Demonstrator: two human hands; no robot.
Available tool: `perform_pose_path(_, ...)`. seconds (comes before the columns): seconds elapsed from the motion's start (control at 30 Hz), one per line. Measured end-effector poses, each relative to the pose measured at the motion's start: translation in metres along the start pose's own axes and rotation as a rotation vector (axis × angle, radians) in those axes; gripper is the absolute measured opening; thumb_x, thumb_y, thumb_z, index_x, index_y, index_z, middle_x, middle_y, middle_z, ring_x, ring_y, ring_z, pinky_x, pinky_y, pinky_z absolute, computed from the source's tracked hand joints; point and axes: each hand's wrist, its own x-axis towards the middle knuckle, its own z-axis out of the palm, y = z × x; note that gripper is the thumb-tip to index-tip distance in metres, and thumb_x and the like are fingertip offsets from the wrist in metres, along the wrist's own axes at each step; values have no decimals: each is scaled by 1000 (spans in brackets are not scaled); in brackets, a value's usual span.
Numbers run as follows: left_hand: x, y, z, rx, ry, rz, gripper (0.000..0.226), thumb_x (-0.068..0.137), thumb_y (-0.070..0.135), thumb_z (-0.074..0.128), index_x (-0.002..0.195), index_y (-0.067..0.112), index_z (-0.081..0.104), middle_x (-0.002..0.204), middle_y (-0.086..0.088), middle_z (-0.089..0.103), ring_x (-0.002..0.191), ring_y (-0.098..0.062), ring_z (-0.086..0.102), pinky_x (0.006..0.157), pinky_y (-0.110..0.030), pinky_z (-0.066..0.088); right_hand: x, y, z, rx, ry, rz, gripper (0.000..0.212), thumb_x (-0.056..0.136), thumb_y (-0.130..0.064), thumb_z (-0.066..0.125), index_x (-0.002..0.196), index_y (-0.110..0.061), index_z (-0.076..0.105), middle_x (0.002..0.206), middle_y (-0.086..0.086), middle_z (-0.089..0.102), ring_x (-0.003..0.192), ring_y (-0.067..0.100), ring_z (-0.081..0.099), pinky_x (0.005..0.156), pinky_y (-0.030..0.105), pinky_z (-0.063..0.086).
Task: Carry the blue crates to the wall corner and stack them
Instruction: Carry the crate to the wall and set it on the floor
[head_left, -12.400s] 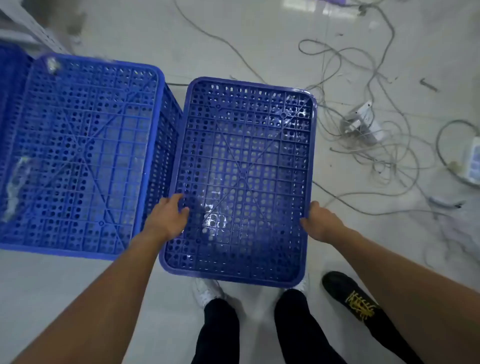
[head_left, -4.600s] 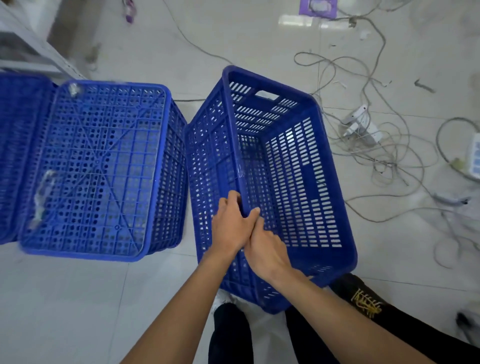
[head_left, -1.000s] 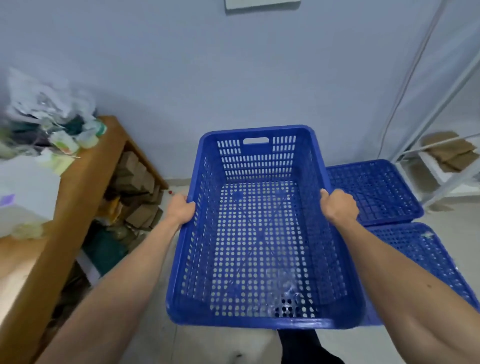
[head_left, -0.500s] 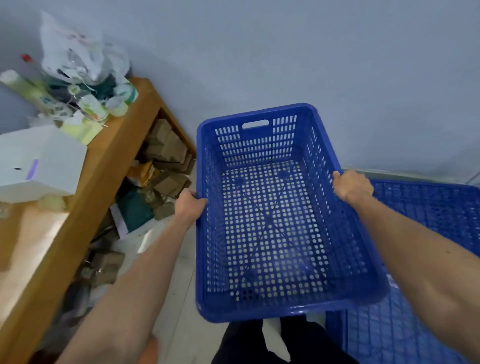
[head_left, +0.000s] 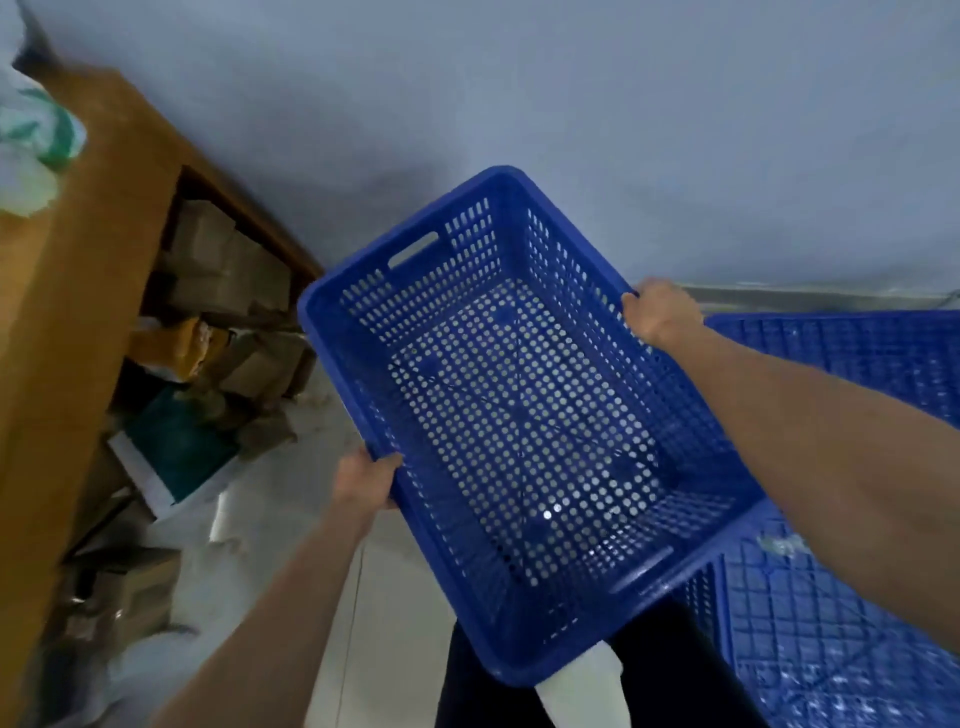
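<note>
The carrying step is under way. The left hand (head_left: 363, 480) is closed on the near-left rim of the carried crate (head_left: 519, 415), which is open side up, off the floor and tilted; the right hand (head_left: 662, 314) clamps its right rim. Past the crate stands the wall (head_left: 571, 104), where it probably next needs lowering squarely.

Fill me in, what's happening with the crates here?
A person is carrying an empty blue crate, open side up and tilted, with a grip on each long rim: left hand on one, right hand on the other. It's in the air, near the wall, not set down. More blue crates sit upside down on the person's right. A wooden bench with boxes underneath is on the left.
</note>
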Motion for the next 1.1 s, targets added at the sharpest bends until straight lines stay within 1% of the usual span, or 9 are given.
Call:
perform_pose_path(0.13,48,-28,29,42,36,-59,22,87,13,68,106,18,58,95,-3,68,82,-26,69,63,-42,62,49,-7,50,-15,-58,-36,28,100,-30,39,92,-8,54,88,13,56,77,29,53,68,33,40)
perform_pose_path(0.27,98,-59,54,30,-9,-142,23,86,19,68,108,16,60,98,-7,71,85,-30,71,60,-40,61,98,-6,103,-75,-115,-53,23,100,-24,38,95,-10,56,87,10,55,74,27,53,65,31,39)
perform_pose_path(0.4,142,-90,81,-13,-4,-282,25,83,29,74,92,9,62,70,-15,74,59,-33,74,50,-37,60,140,-2,148,-101,-137,-66,18,97,-17,42,91,-7,56,90,13,60,73,27,55,64,31,41)
perform_pose_path(0.5,167,-114,105,-50,5,-339,30,83,33,74,89,5,62,68,-19,73,54,-32,72,48,-36,59,168,0,176,-109,-150,-95,16,92,-12,44,97,-6,58,96,11,57,84,30,56,70,32,42)
perform_pose_path(0.63,194,-138,137,-155,-15,-396,35,84,34,74,96,3,65,81,-22,74,61,-32,74,51,-38,60,204,-9,199,-130,-150,-168,27,89,-13,47,111,-6,61,111,13,58,96,32,59,85,42,51)
perform_pose_path(0.7,202,-144,152,-196,-33,-415,39,85,35,74,102,1,66,83,-22,75,64,-33,75,55,-38,61,219,-16,205,-178,-150,-199,30,90,-16,49,118,-7,59,122,15,53,104,33,57,94,48,49)
perform_pose_path(0.8,215,-145,174,-269,-82,-446,40,87,35,73,106,1,66,87,-23,75,68,-33,76,58,-39,62,245,-28,215,-249,-114,-249,42,92,-23,53,132,-8,51,132,16,45,119,36,50,103,51,40)
perform_pose_path(1.0,221,-133,217,-376,-127,-505,32,95,31,65,111,3,61,97,-25,71,82,-36,74,65,-40,62,286,-38,223,-271,-105,-303,56,91,-25,56,143,-10,40,140,17,40,125,37,44,103,48,35)
perform_pose_path(1.1,217,-127,235,-408,-150,-484,30,99,32,59,107,3,62,95,-23,73,79,-33,75,60,-35,61,302,-42,225,-243,-139,-301,59,92,-22,55,146,-10,36,142,17,37,126,38,43,105,49,37)
